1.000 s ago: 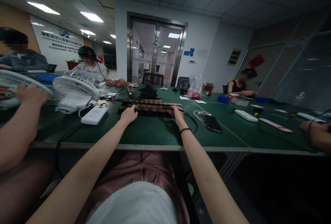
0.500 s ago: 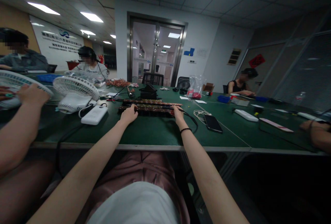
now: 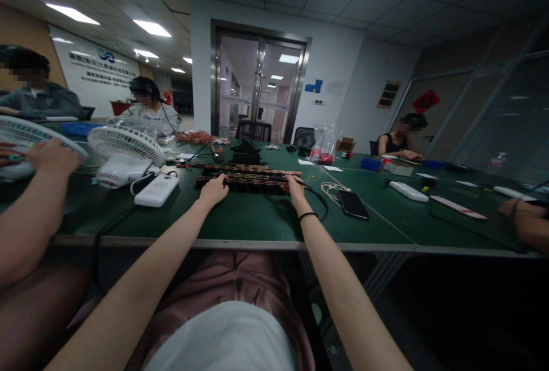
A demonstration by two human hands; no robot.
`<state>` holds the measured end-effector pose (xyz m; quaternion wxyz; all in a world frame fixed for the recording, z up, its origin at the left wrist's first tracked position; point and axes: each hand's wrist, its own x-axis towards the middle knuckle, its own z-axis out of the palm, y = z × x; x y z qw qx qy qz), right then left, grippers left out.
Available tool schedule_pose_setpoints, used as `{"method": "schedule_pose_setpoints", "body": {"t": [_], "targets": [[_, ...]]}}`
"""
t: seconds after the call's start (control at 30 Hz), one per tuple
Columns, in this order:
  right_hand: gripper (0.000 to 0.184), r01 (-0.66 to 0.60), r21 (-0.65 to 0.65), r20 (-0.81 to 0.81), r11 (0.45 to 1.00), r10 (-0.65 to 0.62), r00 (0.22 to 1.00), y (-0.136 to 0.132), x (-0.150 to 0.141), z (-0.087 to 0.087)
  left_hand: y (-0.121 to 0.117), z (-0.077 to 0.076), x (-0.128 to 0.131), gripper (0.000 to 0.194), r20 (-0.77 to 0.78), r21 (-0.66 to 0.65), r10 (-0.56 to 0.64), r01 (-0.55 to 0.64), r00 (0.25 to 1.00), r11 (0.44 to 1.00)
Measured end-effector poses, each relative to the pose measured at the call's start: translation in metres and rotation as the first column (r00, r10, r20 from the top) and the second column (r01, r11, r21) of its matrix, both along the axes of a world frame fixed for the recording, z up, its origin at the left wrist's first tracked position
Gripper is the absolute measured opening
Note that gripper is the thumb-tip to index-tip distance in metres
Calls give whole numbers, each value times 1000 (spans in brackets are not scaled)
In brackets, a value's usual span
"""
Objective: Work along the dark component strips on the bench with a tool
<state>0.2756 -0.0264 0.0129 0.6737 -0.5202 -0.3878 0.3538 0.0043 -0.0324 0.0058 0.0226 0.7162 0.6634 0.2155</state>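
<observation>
In front of me on the green table (image 3: 253, 225) lies a long dark bundle or rack with thin copper-coloured rods (image 3: 253, 178) running left to right. My left hand (image 3: 214, 189) is closed at its near side, left of the middle, with thumb and fingertips on the rods. My right hand (image 3: 294, 186) grips the right end, its fingers curled round it and partly hidden. A black cable (image 3: 319, 196) runs from beside my right hand and curves over the table. Behind the rods stands a black boxy object (image 3: 246, 152).
To the left are a white fan (image 3: 124, 148), a white power bank (image 3: 156, 190) and a neighbour's hand (image 3: 55, 156) at a second fan. On the right lie white earphones (image 3: 332, 192) and a black phone (image 3: 354, 205). Copper-coloured wire scraps (image 3: 195, 137) are piled further back.
My hands and the rods stay where they were. At the far right of the table, a seated person's hands and the thing in them have shifted slightly.
</observation>
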Motion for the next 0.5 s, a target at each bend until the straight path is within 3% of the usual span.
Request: {"method": "schedule_pose_setpoints", "body": {"t": [0.5], "targets": [[9, -3, 12, 12, 1000, 3, 1000, 1, 0, -1, -2, 1, 1, 35, 2, -7, -3, 3, 1000, 1000]]}}
